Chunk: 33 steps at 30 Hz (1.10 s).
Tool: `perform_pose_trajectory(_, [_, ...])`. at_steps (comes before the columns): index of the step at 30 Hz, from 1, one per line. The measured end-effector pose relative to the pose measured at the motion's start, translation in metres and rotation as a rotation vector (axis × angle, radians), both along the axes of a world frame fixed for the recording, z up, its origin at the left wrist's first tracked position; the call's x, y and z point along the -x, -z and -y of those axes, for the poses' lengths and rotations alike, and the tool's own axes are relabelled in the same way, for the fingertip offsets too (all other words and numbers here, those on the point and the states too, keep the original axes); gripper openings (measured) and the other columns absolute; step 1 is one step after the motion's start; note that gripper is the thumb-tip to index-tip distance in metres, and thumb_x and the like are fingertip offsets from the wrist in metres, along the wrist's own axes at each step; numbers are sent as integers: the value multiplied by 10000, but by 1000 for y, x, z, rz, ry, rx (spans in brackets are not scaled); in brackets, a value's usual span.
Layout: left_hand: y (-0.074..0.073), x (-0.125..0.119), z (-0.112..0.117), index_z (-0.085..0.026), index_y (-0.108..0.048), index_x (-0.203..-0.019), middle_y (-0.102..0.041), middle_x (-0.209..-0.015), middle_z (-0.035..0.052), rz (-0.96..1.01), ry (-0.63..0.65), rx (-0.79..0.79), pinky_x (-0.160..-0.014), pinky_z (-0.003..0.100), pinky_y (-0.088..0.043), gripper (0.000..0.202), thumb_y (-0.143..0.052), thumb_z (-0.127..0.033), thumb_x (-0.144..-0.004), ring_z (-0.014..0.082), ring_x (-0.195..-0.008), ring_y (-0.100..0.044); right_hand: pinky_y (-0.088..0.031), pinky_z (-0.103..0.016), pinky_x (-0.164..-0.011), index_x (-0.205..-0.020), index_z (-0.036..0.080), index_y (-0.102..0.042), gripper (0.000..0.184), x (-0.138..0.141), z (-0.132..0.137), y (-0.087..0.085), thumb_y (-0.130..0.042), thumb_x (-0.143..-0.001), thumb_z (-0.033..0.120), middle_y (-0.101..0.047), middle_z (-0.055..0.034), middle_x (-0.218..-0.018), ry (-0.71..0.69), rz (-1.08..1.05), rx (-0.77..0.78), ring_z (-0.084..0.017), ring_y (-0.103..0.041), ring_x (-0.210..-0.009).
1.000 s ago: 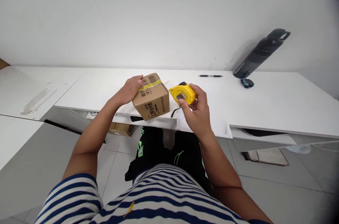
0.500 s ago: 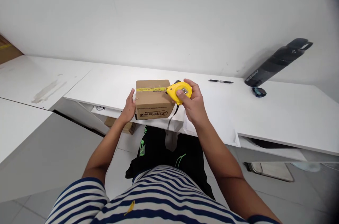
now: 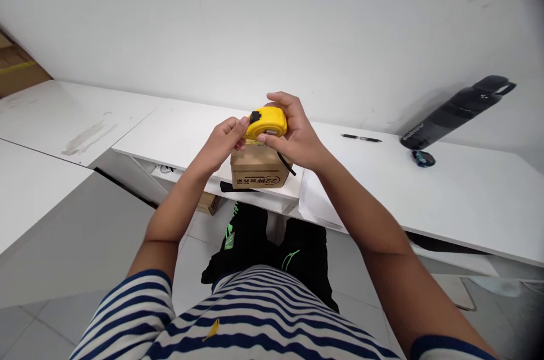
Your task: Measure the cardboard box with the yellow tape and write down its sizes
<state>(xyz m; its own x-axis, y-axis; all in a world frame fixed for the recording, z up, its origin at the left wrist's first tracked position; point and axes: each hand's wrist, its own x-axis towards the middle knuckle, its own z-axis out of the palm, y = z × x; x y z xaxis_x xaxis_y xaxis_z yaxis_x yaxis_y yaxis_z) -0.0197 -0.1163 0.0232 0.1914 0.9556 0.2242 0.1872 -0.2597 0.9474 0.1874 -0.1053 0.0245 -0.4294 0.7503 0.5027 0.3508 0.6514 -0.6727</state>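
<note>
A yellow tape measure (image 3: 272,117) with a black lock button is up above a cardboard box (image 3: 257,170). My right hand (image 3: 297,133) is wrapped round its casing, thumb on the near side. At the tape's mouth end my left hand (image 3: 225,142) is closed, thumb and fingers pinched at the front; the tape's end itself is hidden by the fingers. The box stands on the white desk, printed side toward me, its top partly covered by the hands. A black wrist strap (image 3: 287,163) hangs from the tape measure in front of the box.
White paper sheets (image 3: 318,201) lie at the desk edge right of the box. Farther right are a pen (image 3: 361,138), a small dark round object (image 3: 423,158) and a black bottle (image 3: 454,110) by the wall. Another carton (image 3: 208,203) is below the desk.
My left hand has let go of the box's side and moved up to the tape measure's front. My right hand has raised and turned the tape measure, shifting it left.
</note>
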Motion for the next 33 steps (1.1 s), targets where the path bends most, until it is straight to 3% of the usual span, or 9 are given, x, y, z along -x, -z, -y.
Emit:
perform_pose_trajectory(3, [1, 1, -4, -209, -522, -710, -489, -647, -10, -32, 60, 48, -618, 290, -391, 539, -668, -713, -833, 114, -603, -456, -580, -498, -979, -1534, 342, -279, 857, -14, 3, -1, -665, -850, 685, -560, -90, -1349, -82, -32, 52, -278, -636, -1174])
perform_pose_trajectory(6, [6, 10, -10, -208, -500, -666, -458, -605, -24, -10, 63, 113, -584, 283, -351, 464, -739, -579, -812, 105, -570, -417, -584, -472, -964, -1461, 338, -334, 789, -41, -1, 2, -708, -832, 633, -581, -73, -1285, -89, -50, 58, -267, -651, -1141])
perform_pose_trajectory(10, [18, 36, -28, -205, -490, -614, -444, -592, -30, 45, -79, 92, -605, 286, -360, 376, -721, -431, -805, 105, -575, -435, -591, -415, -880, -1317, 316, -433, 646, -88, -18, 12, -771, -795, 489, -589, -60, -1225, 30, -60, 85, -236, -655, -1033])
perform_pose_trajectory(14, [41, 51, -46, -203, -503, -607, -487, -633, -20, -85, -170, 178, -621, 294, -366, 382, -711, -461, -796, 113, -588, -438, -572, -384, -770, -1245, 289, -464, 639, -115, -33, 32, -806, -718, 407, -583, -48, -1170, 163, -61, 192, -211, -632, -932])
perform_pose_trajectory(17, [57, 45, -52, -211, -514, -662, -521, -655, -11, -202, -143, 272, -624, 301, -377, 434, -710, -577, -789, 138, -608, -474, -548, -383, -757, -1260, 273, -461, 631, -111, -35, 45, -781, -726, 377, -585, -49, -1156, 150, -16, 261, -199, -619, -897])
perform_pose_trajectory(21, [64, 34, -51, -211, -555, -771, -609, -749, 27, -236, -134, 302, -633, 309, -408, 503, -646, -704, -805, 171, -669, -550, -512, -379, -765, -1228, 277, -469, 526, -94, -35, 47, -719, -769, 334, -608, -40, -1118, 134, 5, 214, -203, -598, -898])
perform_pose_trajectory(29, [63, 33, -49, -200, -577, -768, -590, -731, 27, -222, -139, 343, -621, 297, -396, 466, -632, -657, -840, 156, -654, -524, -489, -364, -728, -1217, 289, -476, 495, -91, -34, 38, -705, -780, 322, -617, -32, -1084, 116, 51, 263, -205, -584, -867])
perform_pose_trajectory(33, [60, 37, -51, -189, -593, -734, -588, -702, 23, -235, -105, 323, -654, 309, -417, 442, -638, -616, -840, 152, -643, -527, -527, -452, -880, -1250, 285, -523, 502, -92, -33, 41, -697, -781, 328, -609, -69, -1231, 157, 70, 165, -254, -612, -1031])
